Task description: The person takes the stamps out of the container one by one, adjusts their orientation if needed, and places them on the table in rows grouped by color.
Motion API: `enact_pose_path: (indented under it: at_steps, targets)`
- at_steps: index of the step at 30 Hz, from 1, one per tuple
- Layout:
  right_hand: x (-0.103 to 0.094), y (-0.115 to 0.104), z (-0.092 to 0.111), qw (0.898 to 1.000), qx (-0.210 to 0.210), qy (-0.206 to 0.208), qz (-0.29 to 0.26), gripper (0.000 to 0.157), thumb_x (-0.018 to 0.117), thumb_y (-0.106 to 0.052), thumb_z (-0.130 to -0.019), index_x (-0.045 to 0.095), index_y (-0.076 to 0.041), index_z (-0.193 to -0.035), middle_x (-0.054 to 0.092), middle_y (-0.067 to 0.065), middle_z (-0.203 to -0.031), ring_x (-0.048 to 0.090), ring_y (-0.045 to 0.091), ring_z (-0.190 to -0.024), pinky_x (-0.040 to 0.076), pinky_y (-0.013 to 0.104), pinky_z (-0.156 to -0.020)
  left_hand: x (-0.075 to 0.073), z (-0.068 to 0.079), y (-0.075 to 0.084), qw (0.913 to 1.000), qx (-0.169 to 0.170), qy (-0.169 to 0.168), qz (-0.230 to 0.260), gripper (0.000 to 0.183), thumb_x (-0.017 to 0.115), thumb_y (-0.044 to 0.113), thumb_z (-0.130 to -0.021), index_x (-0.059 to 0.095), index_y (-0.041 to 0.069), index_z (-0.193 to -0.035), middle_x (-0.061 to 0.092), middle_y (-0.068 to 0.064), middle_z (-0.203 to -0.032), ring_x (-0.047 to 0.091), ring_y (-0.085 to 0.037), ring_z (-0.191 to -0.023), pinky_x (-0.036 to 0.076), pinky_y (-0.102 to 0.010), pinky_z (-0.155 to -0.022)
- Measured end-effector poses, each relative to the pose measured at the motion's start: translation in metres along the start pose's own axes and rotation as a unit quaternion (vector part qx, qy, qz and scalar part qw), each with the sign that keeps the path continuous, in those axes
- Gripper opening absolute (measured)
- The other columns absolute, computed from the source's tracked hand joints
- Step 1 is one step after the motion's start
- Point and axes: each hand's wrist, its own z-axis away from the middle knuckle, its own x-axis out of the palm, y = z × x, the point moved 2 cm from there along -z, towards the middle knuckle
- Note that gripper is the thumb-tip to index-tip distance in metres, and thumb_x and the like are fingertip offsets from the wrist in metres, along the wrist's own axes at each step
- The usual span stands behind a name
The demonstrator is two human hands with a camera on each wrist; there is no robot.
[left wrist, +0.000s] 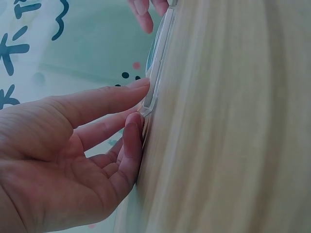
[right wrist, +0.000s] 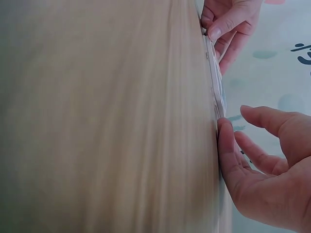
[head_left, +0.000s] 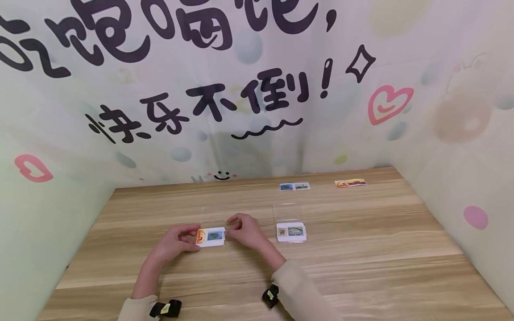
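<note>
White case (head_left: 213, 244) lies on the counter (head_left: 361, 254), one end pinched by the left hand (head_left: 174, 243); the right hand (head_left: 249, 232), fingers apart, is at the other. Right of that hand sits a similar case (head_left: 295, 238); beyond, two picture strips (head_left: 295, 187).

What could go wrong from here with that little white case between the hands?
The left hand grips the white case right beside the orange picture, so it might nudge that picture if it is loose. The right hand is at the case's other end; an uneven push could slide the case askew. The clear panel behind the second case is faint and could get knocked.
</note>
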Motion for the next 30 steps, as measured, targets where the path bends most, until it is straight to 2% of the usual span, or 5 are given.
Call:
enact_pose_path:
  at_steps: [6,12,21,30]
  targets:
    - [0.005,0.000,-0.003,1.000,0.008,0.005,-0.005,0.026,0.080,0.000,-0.089,0.070,0.008,-0.112,0.069,0.007,-0.080,0.058,0.009,-0.058,0.046,0.020,-0.054,0.001,0.001,0.000,1.0000,0.000,-0.001,0.001,0.062,0.083,-0.006,-0.083,0.058,-0.013,-0.140,0.064,-0.025,-0.127,0.059,-0.026,-0.101,0.051,-0.024,-0.078]
    - [0.008,-0.004,-0.004,1.000,0.015,0.016,0.006,0.025,0.081,-0.001,-0.087,0.071,0.007,-0.109,0.061,0.002,-0.078,0.054,0.008,-0.058,0.044,0.018,-0.053,0.001,0.000,0.000,1.0000,0.003,-0.002,0.001,0.061,0.082,-0.006,-0.085,0.057,-0.013,-0.140,0.063,-0.025,-0.127,0.060,-0.025,-0.100,0.052,-0.023,-0.077]
    - [0.012,-0.004,-0.005,0.999,0.028,0.024,0.024,0.023,0.084,-0.001,-0.086,0.072,0.006,-0.105,0.058,0.001,-0.077,0.052,0.009,-0.060,0.043,0.018,-0.054,0.001,0.001,0.001,1.0000,0.001,-0.001,0.002,0.061,0.081,-0.006,-0.085,0.057,-0.013,-0.141,0.063,-0.025,-0.127,0.060,-0.026,-0.101,0.052,-0.023,-0.077]
    - [0.013,-0.003,-0.006,0.998,0.018,0.034,0.052,0.021,0.086,-0.002,-0.083,0.073,0.004,-0.098,0.056,-0.003,-0.073,0.048,0.007,-0.063,0.038,0.017,-0.055,0.001,0.000,-0.001,1.0000,0.003,-0.001,0.003,0.061,0.081,-0.006,-0.086,0.057,-0.013,-0.141,0.063,-0.025,-0.127,0.059,-0.027,-0.102,0.052,-0.023,-0.077]
